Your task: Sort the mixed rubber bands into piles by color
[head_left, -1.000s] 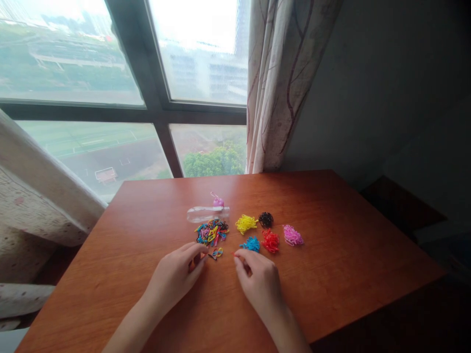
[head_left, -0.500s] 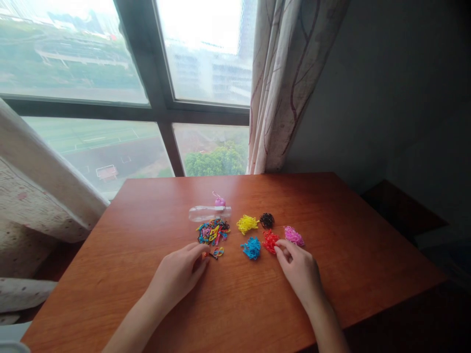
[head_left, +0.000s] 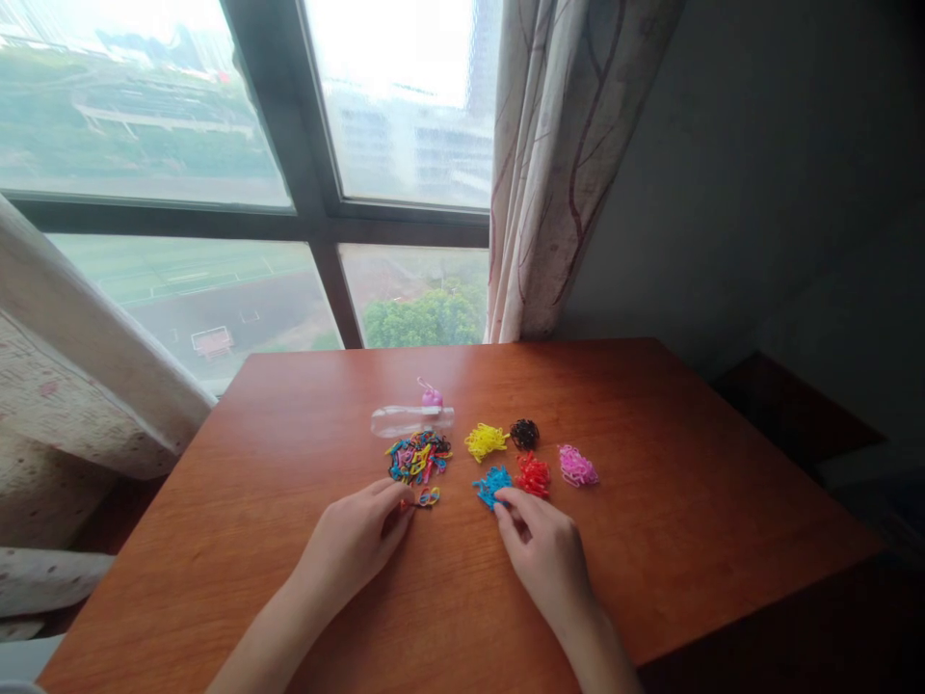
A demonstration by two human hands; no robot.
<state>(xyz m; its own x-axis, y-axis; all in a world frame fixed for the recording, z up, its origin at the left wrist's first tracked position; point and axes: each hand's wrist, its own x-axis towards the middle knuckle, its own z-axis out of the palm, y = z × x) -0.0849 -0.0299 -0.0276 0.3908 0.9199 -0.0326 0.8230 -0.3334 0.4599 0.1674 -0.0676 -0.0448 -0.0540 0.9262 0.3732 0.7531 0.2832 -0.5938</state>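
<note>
Right grip (head_left: 541, 535) has shifted from the red bands (head_left: 533, 472), now just beyond it, to the blue bands (head_left: 490, 480) at its fingertips; handling apparently passes to blue. Left grip (head_left: 357, 520) has loose bands (head_left: 433, 495) just rightward. Both look pinched; contents cannot be determined.

The left grip (head_left: 354, 528) is near the mixed pile (head_left: 419, 456), right grip (head_left: 543, 540) by blue bands (head_left: 490, 483).
</note>
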